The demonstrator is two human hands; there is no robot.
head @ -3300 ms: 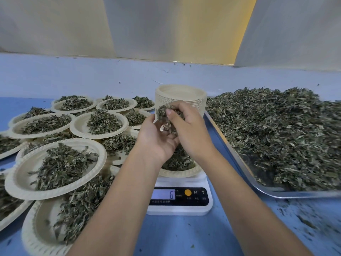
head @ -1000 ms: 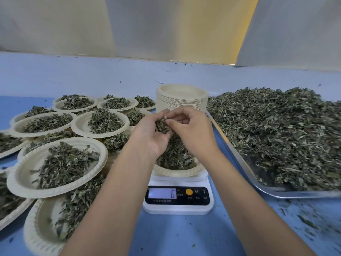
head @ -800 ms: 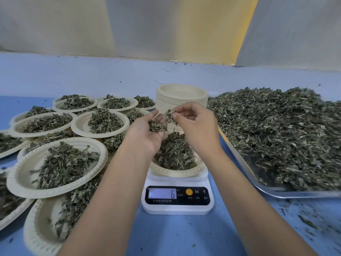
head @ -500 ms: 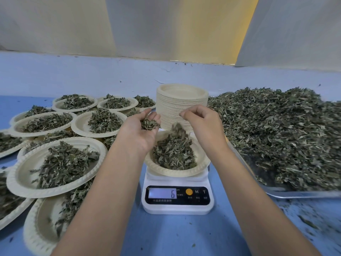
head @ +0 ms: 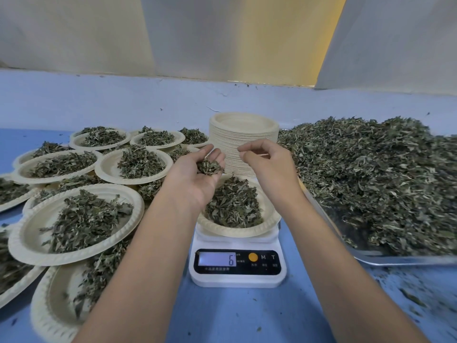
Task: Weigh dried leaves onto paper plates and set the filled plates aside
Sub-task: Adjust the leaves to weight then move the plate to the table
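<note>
one round cream paper plate (head: pixel 247 231) with a crimped rim, on one white digital kitchen scale (head: pixel 237 278) at the centre of the blue tabletop (head: pixel 235 318). it holds a loose mound of dried grey-green leaves (head: pixel 233 206), crumpled and curled, with some pale stems. the scale display (head: pixel 231 259) reads 6; the small print beside it is illegible.

one left hand (head: pixel 195 179), palm up over the plate's left rim, fingers relaxed, carrying a small clump of leaves (head: pixel 209 167).

one right hand (head: pixel 269 167), above the plate's far right edge, fingers curled, thumb and forefinger tips met. whether a fragment sits between them cannot be told.

one tall stack of empty cream plates (head: pixel 243 127) behind the hands, its lower front hidden by them; not countable.

filled plates (head: pixel 79 219) left of the scale: at least ten, overlapping in layers, lower ones mostly covered, some cut off at the left edge. exact total unclear.

one steel tray (head: pixel 395 260) at right, cut off by the frame, bearing a broad heap of loose dried leaves (head: pixel 371 174), blurred far right.

leaf crumbs (head: pixel 410 295) scattered on the tabletop before the tray.
</note>
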